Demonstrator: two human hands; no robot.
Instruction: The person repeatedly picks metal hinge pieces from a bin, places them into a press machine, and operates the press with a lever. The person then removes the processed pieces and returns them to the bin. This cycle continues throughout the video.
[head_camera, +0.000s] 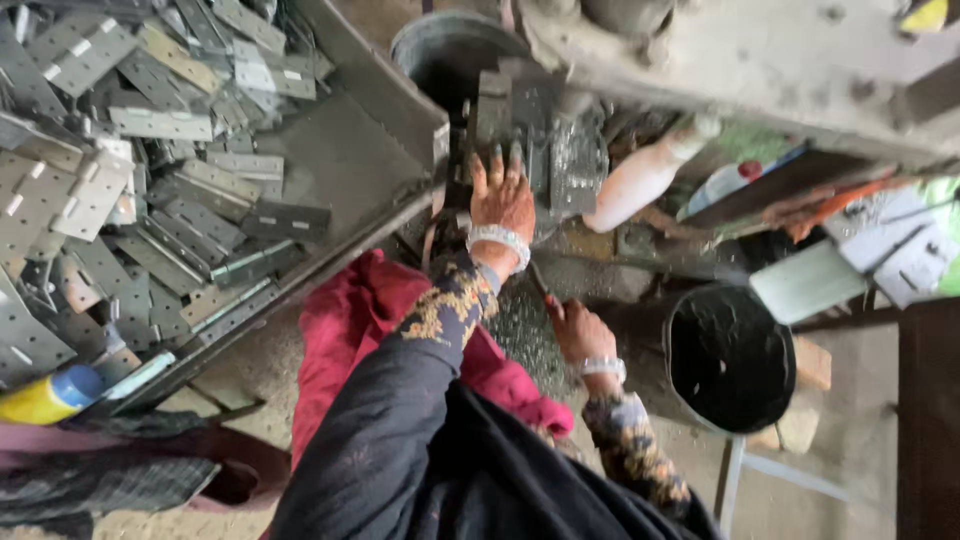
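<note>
Gritty workshop floor surrounds a dark press block (530, 135). On its front the left hand (502, 196) lies flat, fingers spread, holding nothing. Below it, the right hand (580, 335) pinches a thin tool (540, 285). Left of the block, a tray (350, 170) holds metal hinge plates (150, 180).

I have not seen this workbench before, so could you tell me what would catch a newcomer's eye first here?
First, the big metal tray at upper left, heaped with flat punched hinges. Next, the left hand at centre, fingers spread on the dark press tooling, while the right hand rests lower down holding a thin tool. To the right stands a black bucket, and a red cloth lies under the left arm.
</note>
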